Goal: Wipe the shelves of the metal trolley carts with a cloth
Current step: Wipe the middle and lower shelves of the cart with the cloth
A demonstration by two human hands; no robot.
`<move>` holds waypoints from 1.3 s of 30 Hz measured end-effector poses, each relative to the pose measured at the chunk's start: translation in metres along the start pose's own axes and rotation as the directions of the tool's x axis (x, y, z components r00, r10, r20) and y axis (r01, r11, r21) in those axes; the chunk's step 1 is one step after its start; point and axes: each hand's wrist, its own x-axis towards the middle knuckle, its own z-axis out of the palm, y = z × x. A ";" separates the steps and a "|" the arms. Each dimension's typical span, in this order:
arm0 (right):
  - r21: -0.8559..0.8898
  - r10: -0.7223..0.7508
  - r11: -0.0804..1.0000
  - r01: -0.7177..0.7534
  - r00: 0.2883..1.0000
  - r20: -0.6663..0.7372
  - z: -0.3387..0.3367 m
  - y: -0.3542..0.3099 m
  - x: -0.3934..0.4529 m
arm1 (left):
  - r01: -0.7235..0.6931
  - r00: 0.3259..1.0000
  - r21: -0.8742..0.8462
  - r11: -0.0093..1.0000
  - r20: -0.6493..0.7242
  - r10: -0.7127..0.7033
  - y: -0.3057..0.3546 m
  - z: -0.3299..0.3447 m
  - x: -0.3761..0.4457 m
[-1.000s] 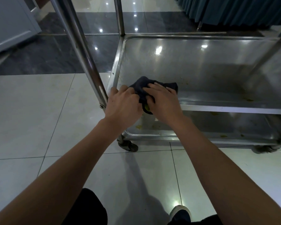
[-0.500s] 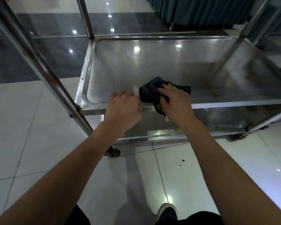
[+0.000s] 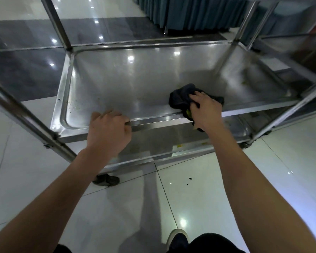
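Floor: glossy pale tiles (image 3: 35, 179) near the person, a dark polished band further off, ceiling lights mirrored in both; a teal pleated curtain (image 3: 190, 13) hangs at the back.
Trolley: metal cart (image 3: 60, 110) with upright tube posts; a middle shelf (image 3: 135, 84) with a raised rim and a lower shelf (image 3: 171, 136) beneath it, the lower one dotted with small yellowish scraps.
Castor: black wheel (image 3: 106, 179) under the near left corner.
Left hand: left hand (image 3: 108, 134), arm stretched forward, knuckles up, fingers curled over the near front rim of the middle shelf and gripping it.
Right hand: right hand (image 3: 206, 110), arm reaching further right, palm down, fingers bent over the cloth and grasping it against the shelf.
Cloth: dark cloth (image 3: 181, 99), bunched, on the middle shelf at its near edge, right of centre, partly spilling over the rim below the palm.
Shoe: toe of a dark shoe (image 3: 177, 238) on the tiles below.
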 end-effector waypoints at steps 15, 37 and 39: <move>-0.152 -0.218 0.953 0.262 0.941 0.259 0.044 -0.102 -0.007 | 0.119 0.990 -0.011 0.993 0.083 -0.118 -0.070 -0.016 -0.027; 0.255 -0.598 0.789 0.558 0.603 0.529 0.120 -0.280 0.024 | 0.229 0.948 0.142 0.963 0.192 -0.254 -0.087 -0.022 -0.063; 0.274 -0.608 0.783 0.558 0.595 0.525 0.124 -0.285 0.024 | 0.227 0.948 0.149 0.962 0.191 -0.253 -0.089 -0.023 -0.064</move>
